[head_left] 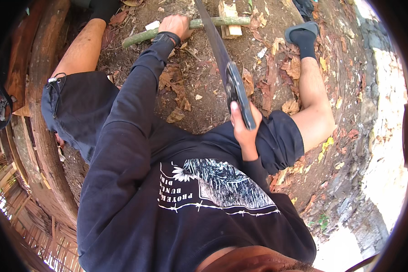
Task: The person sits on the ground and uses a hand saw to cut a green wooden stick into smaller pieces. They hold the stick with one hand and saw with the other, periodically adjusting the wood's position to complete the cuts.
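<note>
My left hand (176, 27) is closed around a greenish stick (143, 38) that lies crosswise low over the ground. Right of that hand, the stick passes over a pale split piece of wood (231, 28). In my right hand (247, 129) is the dark handle of what looks like a hand saw (216, 43), gripped near its rear end with the thumb along the side. Its long grey blade slants up and away, crossing in view over the stick between my left hand and the wood piece. The blade's teeth cannot be made out, and its tip runs past the upper edge.
My legs are spread to either side, with a sandaled foot (303, 34) at the right. Brown dry leaves (174, 86) litter the dirt. Long logs (47, 136) run along the left, beside split bamboo slats (29, 226). A rough grey ledge (365, 136) borders the right.
</note>
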`<state>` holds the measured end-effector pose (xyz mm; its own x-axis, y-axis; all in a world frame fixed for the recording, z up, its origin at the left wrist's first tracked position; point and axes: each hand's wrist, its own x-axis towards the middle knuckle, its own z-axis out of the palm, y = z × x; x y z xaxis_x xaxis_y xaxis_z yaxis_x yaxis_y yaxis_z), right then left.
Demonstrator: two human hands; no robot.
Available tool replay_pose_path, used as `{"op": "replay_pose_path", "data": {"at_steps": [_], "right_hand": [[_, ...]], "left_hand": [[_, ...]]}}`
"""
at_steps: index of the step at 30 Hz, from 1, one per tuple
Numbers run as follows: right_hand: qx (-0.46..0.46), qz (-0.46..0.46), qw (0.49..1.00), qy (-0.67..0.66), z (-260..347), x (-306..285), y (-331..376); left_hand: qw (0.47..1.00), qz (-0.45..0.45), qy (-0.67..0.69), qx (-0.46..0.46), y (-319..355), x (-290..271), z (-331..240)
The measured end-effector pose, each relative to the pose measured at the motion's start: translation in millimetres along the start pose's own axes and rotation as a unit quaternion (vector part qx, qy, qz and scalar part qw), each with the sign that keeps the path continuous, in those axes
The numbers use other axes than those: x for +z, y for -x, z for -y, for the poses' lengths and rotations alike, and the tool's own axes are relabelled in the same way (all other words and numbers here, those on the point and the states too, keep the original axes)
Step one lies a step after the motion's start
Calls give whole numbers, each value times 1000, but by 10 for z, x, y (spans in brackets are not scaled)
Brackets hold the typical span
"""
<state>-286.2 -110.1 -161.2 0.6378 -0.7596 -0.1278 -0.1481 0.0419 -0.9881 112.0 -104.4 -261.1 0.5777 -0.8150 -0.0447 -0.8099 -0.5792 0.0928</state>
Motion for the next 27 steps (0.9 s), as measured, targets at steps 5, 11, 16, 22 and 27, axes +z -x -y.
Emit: {"op": "replay_pose_path", "data": {"at_steps": [5,11,16,22,27], "right_hand": [[-40,-11,999,8,8,530,-802],[27,1,999,28,77,126,-22],[21,-6,999,23,110,-76,233],[-17,-6,1000,8,163,561,-821],[-2,15,999,32,-23,206,-155]], "left_hand": [[1000,-4,2,1,-21,-103,-85],[999,3,5,-54,-64,-86,-28],[1000,-28,2,-13,-8,36,1],[1000,-13,-3,-12,-90,-96,-79],[999,3,2,-53,-54,-74,-43]]}}
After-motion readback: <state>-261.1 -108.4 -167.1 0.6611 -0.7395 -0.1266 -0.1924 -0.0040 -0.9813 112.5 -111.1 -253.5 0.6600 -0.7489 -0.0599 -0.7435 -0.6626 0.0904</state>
